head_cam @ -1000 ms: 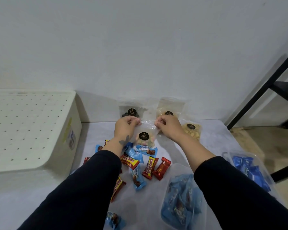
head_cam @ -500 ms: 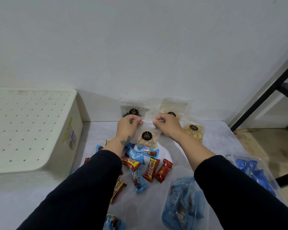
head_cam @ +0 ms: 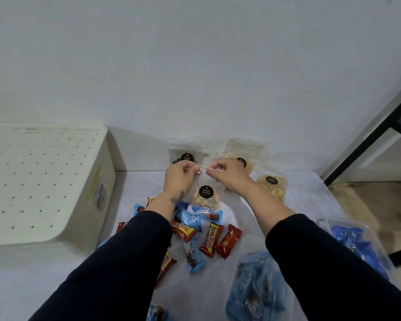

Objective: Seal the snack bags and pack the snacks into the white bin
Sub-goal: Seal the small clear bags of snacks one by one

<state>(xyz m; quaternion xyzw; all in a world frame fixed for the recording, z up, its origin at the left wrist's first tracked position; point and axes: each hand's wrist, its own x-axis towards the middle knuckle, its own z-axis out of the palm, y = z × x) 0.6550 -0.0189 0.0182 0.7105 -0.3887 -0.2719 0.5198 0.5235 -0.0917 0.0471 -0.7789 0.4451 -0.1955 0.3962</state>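
Clear plastic zip pouch of coloured biscuits with black round label (head_cam: 206, 193) held upright above the bench (head_cam: 299, 188), well right of the white perforated plastic bin (head_cam: 44, 181). Left hand (head_cam: 180, 176) and right hand (head_cam: 227, 172) pinched shut on top seal strip. Judged light, limp, slick film, contents crushable; best gripped along strip only.

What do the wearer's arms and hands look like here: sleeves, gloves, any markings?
Both arms wear dark navy long sleeves pushed up to mid-forearm. The left hand and right hand are bare, no gloves. A small dark tattoo marks the left wrist. No rings or watch are visible.
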